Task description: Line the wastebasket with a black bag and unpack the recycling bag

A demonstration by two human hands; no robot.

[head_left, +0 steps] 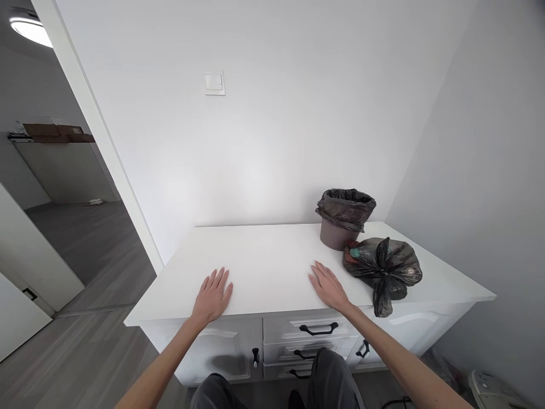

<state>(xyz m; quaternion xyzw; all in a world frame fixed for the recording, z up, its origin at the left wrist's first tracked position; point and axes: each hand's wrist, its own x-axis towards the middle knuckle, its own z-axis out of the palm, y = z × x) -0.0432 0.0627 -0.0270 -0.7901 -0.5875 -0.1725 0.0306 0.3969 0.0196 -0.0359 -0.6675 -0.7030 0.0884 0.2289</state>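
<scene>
My left hand (212,296) lies flat on the white cabinet top (259,255), near its front edge, fingers stretched out. Palm down on the same surface, my right hand (327,286) rests with its fingers extended and holds nothing. Just right of it sits a knotted black garbage bag (383,270), full, with a tied end hanging over the front edge. Behind the bag stands a brown trash can (336,234), its rim covered by a black liner (347,210). The can's inside bottom is hidden.
Below the top are drawers with black handles (318,329) and cabinet doors. A light switch (215,83) is on the wall. At left, a doorway shows another room with cardboard boxes (57,132). A pale appliance (494,389) stands on the floor at lower right.
</scene>
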